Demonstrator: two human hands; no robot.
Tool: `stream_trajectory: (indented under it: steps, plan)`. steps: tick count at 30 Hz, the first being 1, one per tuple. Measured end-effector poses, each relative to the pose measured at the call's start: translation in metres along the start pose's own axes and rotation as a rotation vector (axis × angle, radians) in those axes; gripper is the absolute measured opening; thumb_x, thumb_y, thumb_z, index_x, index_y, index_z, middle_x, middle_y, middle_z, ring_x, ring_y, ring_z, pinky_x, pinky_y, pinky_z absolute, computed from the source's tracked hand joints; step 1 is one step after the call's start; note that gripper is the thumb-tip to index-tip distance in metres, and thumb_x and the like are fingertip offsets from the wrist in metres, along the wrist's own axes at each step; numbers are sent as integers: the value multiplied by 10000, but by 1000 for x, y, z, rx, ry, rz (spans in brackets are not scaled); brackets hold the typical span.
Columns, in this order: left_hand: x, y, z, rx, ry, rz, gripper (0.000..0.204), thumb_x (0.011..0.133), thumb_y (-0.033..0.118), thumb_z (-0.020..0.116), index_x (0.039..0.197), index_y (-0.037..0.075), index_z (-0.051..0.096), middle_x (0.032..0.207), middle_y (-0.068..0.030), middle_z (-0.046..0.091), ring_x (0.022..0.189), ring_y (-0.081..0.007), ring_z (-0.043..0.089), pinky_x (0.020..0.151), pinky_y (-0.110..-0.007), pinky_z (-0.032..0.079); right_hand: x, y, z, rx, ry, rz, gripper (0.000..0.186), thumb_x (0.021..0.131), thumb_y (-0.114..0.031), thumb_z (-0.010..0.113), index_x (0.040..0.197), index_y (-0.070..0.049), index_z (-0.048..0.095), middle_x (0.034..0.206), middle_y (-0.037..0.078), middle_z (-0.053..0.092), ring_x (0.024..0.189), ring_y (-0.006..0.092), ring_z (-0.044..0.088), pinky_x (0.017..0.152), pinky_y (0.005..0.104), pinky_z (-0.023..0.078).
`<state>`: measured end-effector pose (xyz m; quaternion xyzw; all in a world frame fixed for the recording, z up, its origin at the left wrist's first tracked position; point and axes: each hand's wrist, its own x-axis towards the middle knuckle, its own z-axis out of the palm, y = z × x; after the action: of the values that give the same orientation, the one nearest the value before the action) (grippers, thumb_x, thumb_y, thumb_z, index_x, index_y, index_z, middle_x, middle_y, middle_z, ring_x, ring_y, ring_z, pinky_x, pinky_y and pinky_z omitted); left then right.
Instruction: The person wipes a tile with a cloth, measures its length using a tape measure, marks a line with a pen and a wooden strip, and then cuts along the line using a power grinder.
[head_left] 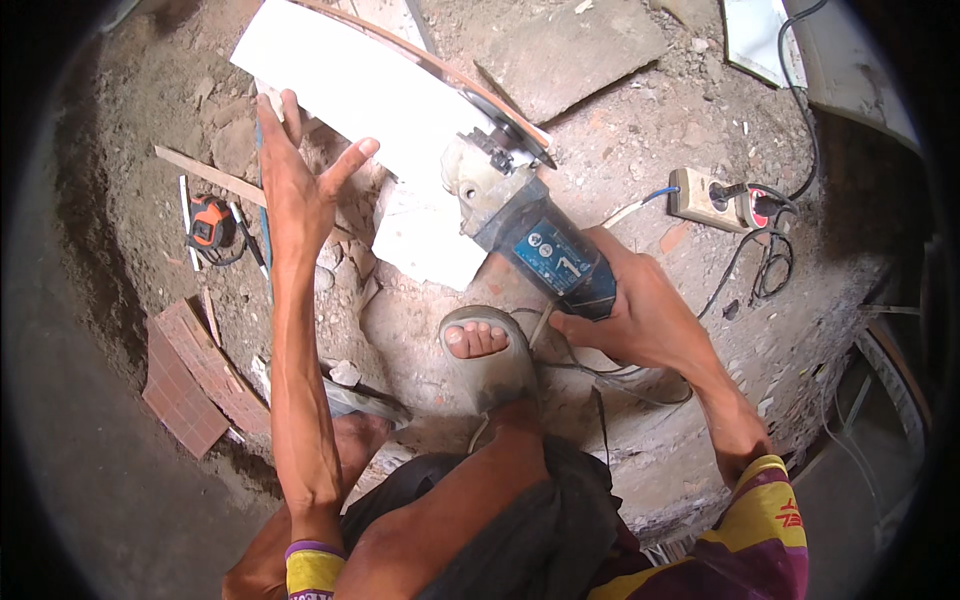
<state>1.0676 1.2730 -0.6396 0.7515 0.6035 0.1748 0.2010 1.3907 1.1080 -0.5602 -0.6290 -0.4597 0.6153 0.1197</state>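
Observation:
My right hand (640, 300) is wrapped round the rear body of a blue and dark angle grinder (550, 250). Its thin cutting disc (507, 128) stands at the long far edge of a large white tile (360, 85), by a reddish-brown strip (400, 50) along that edge. My left hand (305, 180) has thumb and fingers spread, with the fingertips at the tile's near left edge. A smaller white broken piece (425, 235) lies below the tile, left of the grinder.
A sandalled foot (490, 355) stands close below the grinder. Cords run from a power strip (710, 200) at the right. An orange tape measure (210, 225), a wooden strip (205, 175) and reddish tile pieces (180, 390) lie left. A flat grey slab (570, 55) lies beyond the disc on rubble.

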Motion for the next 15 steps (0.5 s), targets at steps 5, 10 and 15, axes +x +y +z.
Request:
stream_trajectory:
  steps: [5,10,15]
  plan:
    - [-7,12,2,-110,34,-23,1177,882,323,896,1674,-100,135,1667,-341,388,1572,-434,375,1300,-507,279,-6,17,11,38,71,-121,563,786,-213,896,1218,21,622,952,292,724,954,492,734,810,476,567]
    - [-85,62,6,-465,159,-338,504,1123,387,597,1379,-47,605,1316,-212,689,1216,-301,656,1105,-454,480,-32,5,20,70,120,-120,623,774,-186,917,1295,-2,629,990,158,718,897,243,688,862,374,549]
    - [-152,132,15,-1090,-281,-637,457,1111,350,630,1400,-4,619,1260,-97,692,1075,-145,656,968,-338,535,-37,-19,27,126,224,-119,598,787,-166,916,1275,3,615,1008,133,728,915,199,693,847,361,562]
